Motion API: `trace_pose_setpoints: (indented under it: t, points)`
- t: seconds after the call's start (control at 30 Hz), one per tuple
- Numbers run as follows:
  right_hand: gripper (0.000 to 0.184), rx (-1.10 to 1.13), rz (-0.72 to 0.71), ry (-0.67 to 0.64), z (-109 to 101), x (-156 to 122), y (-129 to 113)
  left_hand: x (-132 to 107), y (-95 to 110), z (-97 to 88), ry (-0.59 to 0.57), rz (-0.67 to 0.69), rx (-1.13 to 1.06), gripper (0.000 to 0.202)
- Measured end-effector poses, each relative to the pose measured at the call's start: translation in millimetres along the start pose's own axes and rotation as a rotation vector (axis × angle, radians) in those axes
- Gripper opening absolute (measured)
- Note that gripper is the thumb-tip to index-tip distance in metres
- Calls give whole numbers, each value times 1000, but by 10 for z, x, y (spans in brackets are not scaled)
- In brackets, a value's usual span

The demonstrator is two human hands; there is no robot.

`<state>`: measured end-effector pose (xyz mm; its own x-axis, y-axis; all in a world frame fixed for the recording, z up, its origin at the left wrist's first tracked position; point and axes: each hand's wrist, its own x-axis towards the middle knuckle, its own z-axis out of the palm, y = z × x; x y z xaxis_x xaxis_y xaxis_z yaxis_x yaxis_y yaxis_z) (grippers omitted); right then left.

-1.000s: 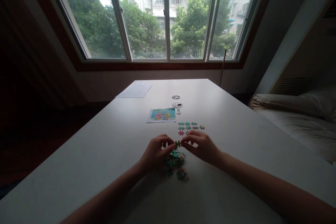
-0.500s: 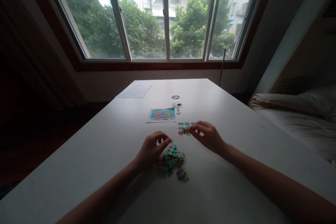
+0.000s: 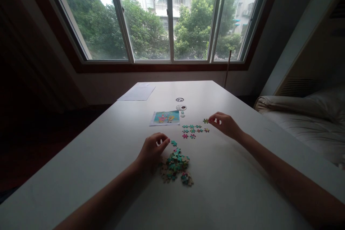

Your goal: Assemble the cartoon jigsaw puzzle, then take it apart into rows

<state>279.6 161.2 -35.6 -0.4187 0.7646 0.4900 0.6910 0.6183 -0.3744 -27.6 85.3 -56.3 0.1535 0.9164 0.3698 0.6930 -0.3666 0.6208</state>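
Observation:
My left hand (image 3: 151, 150) rests on the white table (image 3: 107, 158) with its fingers curled in a loose pinch that holds nothing. It lies at the left edge of a heap of puzzle pieces (image 3: 175, 167), and a single teal piece (image 3: 174, 143) sits just off its fingertips. My right hand (image 3: 225, 124) reaches further out, its thumb and forefinger pinched at a green puzzle piece (image 3: 205, 120) that is down on the table. Just left of and below that piece, several sorted teal and pink pieces (image 3: 194, 130) lie in rows.
A colourful reference picture (image 3: 165, 118) lies beyond the rows, with two small round objects (image 3: 180, 104) behind it. A sheet of paper (image 3: 137, 92) sits at the far left corner. A bed with a pillow (image 3: 309, 111) stands at the right, and a wide window (image 3: 169, 18) ahead.
My right hand carried the green piece away from my left hand, out and to the right past the rows. My left hand dropped back beside the heap.

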Motion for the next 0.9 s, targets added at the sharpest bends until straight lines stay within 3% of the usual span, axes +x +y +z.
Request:
trace_pose_setpoints:
  t: [0.13,0.23,0.6,0.9]
  points:
    - [30,62,148,-207,-146,-13,452,3,-9,-5,-4,8,18,20]
    - [35,125,233,-318,-154,-48,616,10,-13,-20,-14,16,37,19]
    - [32,151,211,-382,-15,-68,526,-9,-109,23,-150,204,121,20]
    - [29,120,197,-377,-24,-78,529,-9,-33,-43,-130,213,278,17]
